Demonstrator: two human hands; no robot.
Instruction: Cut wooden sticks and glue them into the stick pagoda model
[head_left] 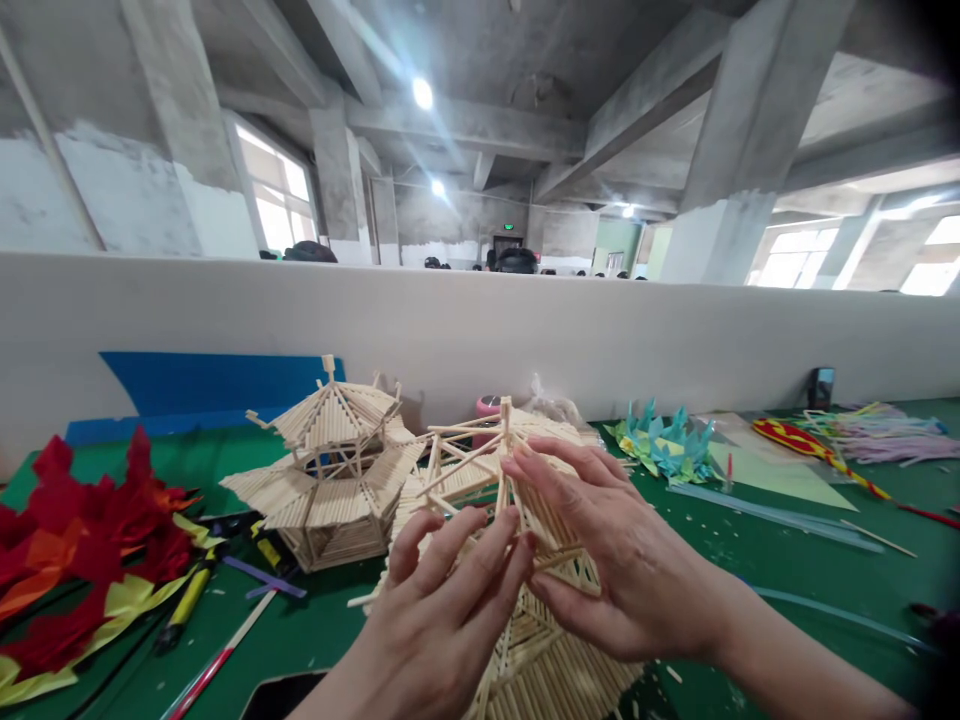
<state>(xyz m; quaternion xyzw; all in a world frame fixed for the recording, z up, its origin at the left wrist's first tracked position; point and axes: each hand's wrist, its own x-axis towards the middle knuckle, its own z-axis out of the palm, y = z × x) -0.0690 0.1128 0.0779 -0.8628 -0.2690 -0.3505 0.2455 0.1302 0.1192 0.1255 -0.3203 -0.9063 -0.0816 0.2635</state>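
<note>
A pavilion model [570, 690] built of thin wooden sticks stands in front of me, its upper roof partly an open frame. My left hand [442, 610] is at the near left of this roof, fingers bent and their tips against the sticks below the peak; its thumb is hidden. From the right, my right hand [607, 540] grips the roof, fingertips near the central post [506, 425] and thumb lower down by the roof edge. Whether a loose stick is between the fingers cannot be made out. Behind to the left stands a second stick pavilion [330, 470] with a filled-in roof.
Red and orange paper pieces [90, 540], a yellow-and-black pen-like tool [184, 605] and a purple strip cross [266, 578] lie left. At right are a teal paper piece [667, 445], clear strips [780, 515] and a red-yellow ornament [802, 440]. A white partition [675, 340] rises behind.
</note>
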